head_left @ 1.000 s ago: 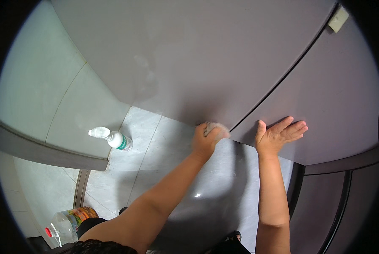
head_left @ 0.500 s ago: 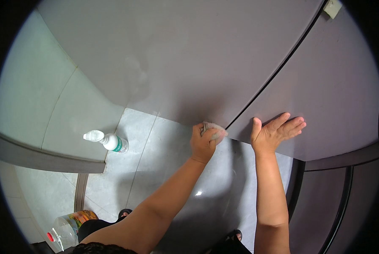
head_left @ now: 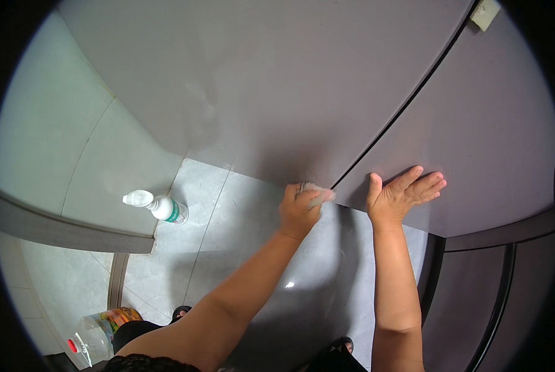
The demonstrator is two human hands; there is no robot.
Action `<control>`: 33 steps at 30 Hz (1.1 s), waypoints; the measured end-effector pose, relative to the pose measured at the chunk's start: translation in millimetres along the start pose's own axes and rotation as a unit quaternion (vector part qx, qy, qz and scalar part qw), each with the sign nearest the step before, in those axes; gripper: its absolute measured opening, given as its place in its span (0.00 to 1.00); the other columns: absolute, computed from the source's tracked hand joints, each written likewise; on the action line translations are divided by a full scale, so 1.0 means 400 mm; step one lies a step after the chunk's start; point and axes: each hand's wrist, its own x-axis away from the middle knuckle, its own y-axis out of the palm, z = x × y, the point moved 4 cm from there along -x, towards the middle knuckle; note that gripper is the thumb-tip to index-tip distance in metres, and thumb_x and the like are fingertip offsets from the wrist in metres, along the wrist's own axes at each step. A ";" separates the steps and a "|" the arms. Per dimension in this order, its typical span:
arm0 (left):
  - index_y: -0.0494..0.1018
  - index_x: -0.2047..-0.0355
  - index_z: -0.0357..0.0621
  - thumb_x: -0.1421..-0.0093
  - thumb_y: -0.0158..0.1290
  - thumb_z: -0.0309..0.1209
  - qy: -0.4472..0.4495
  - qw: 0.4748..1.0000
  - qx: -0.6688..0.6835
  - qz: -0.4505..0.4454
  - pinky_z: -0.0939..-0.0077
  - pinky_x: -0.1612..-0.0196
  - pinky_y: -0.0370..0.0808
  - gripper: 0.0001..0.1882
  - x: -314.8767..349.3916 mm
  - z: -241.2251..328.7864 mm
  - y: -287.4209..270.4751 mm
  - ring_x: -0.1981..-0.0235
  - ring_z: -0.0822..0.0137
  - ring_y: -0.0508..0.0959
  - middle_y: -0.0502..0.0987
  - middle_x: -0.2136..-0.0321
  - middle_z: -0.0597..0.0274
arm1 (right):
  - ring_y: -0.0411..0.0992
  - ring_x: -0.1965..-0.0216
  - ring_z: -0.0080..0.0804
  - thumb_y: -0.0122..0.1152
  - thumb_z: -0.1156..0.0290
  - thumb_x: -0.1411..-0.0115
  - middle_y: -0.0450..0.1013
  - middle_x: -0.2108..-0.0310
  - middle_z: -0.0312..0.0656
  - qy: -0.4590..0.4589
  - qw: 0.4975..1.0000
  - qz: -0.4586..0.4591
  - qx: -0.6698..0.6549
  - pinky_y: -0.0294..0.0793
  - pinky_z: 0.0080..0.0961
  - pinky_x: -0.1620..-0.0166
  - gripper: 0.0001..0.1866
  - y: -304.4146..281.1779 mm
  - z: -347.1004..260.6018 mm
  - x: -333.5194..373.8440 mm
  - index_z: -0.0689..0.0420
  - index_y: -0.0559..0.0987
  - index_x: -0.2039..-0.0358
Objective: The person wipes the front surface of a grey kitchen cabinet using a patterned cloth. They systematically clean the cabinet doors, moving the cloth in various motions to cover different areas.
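Note:
My left hand (head_left: 298,214) is wrapped round a crumpled greyish-pink cloth (head_left: 318,193). It presses the cloth at the lower edge of a large grey panel (head_left: 240,80), close to the bottom of a dark vertical seam (head_left: 389,126). To the right of that seam, my right hand (head_left: 401,195) lies against the neighbouring grey panel (head_left: 476,136) with its fingers spread and nothing in it. Part of the cloth is hidden inside the left hand's fingers.
A white spray bottle (head_left: 164,209) with a green label stands on the grey tiled floor (head_left: 209,229) by the left wall (head_left: 113,155). Lower left is a big clear jug (head_left: 94,335) with a red cap. A pale block (head_left: 485,13) sits on the right panel near the top.
My left hand has shifted slightly down and to the right with the cloth, which is more bunched up. My right hand stays almost in the same place.

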 end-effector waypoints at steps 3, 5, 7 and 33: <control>0.78 0.67 0.50 0.57 0.64 0.24 -0.063 0.998 0.009 -0.012 0.67 0.66 0.76 0.14 0.030 -0.029 -0.001 0.66 0.57 0.76 0.72 0.64 0.57 | 0.14 0.30 0.58 0.34 0.35 0.35 0.18 0.29 0.56 -0.005 1.000 0.001 0.002 0.11 0.59 0.36 0.47 0.000 0.002 0.002 0.52 0.32 0.29; 0.79 0.67 0.50 0.58 0.64 0.23 -0.067 0.997 0.032 0.014 0.68 0.66 0.76 0.15 0.019 -0.013 -0.005 0.65 0.57 0.76 0.73 0.64 0.56 | 0.14 0.30 0.58 0.34 0.35 0.35 0.18 0.29 0.56 -0.002 1.000 0.000 -0.002 0.11 0.59 0.36 0.47 -0.001 0.001 -0.001 0.52 0.32 0.29; 0.79 0.68 0.50 0.58 0.64 0.23 -0.017 0.997 0.056 0.045 0.69 0.66 0.76 0.15 -0.091 0.093 -0.030 0.66 0.57 0.76 0.73 0.65 0.56 | 0.14 0.30 0.57 0.34 0.35 0.35 0.18 0.29 0.55 -0.001 1.000 -0.002 0.005 0.11 0.59 0.36 0.47 0.000 0.007 0.006 0.52 0.32 0.29; 0.80 0.68 0.53 0.59 0.63 0.23 0.010 0.999 -0.033 -0.029 0.68 0.66 0.78 0.15 0.017 -0.023 -0.021 0.66 0.58 0.78 0.73 0.64 0.56 | 0.14 0.30 0.57 0.34 0.35 0.35 0.18 0.29 0.55 -0.002 1.000 0.001 -0.003 0.11 0.60 0.36 0.47 -0.001 -0.007 0.001 0.52 0.32 0.29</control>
